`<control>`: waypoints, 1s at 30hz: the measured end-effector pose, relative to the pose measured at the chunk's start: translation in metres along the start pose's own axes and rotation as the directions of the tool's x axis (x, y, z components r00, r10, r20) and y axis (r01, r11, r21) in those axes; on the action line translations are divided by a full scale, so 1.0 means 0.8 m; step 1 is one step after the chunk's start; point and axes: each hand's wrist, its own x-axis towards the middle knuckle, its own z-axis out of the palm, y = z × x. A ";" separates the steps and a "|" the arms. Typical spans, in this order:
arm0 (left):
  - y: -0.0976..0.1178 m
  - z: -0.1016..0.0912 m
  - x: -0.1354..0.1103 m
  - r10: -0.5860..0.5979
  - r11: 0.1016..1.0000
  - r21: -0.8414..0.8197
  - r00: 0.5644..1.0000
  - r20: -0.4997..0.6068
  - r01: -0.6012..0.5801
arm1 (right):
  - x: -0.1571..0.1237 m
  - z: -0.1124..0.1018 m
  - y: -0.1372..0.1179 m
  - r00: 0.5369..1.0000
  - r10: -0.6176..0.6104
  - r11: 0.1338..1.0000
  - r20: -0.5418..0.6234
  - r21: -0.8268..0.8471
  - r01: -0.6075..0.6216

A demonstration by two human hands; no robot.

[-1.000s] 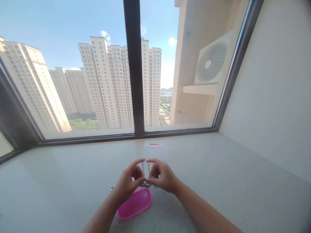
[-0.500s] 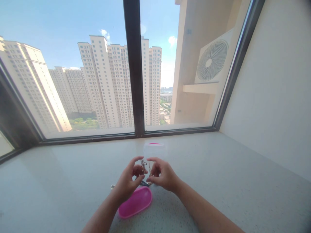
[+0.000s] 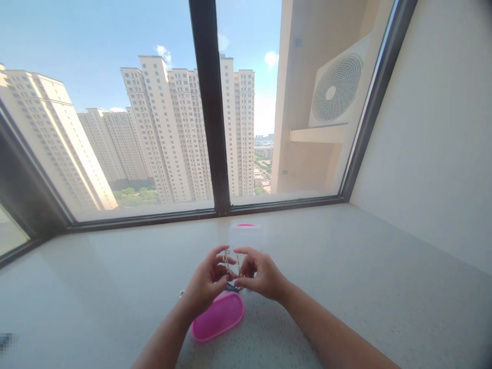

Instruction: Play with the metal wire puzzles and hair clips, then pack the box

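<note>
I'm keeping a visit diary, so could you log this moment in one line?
left hand: holds thin shiny piece; right hand: holds second thin piece; pink tray: on pale surface, partly behind left hand

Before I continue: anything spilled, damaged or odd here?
One oddity: a dark patch at the view's left edge, too pixelated to identify. No spill shows around the pink tray; the thin pieces held are too small to judge.
</note>
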 end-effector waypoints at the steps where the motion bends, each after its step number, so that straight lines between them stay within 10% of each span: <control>1: 0.000 -0.001 0.000 -0.003 1.000 0.003 1.000 0.001 0.003 | 0.000 0.000 -0.001 1.000 0.000 1.000 0.002 -0.004 0.000; 30: -0.001 -0.005 -0.001 0.021 0.948 0.316 0.999 0.044 -0.034 | 0.001 0.000 0.001 1.000 -0.023 0.996 0.002 -0.089 0.024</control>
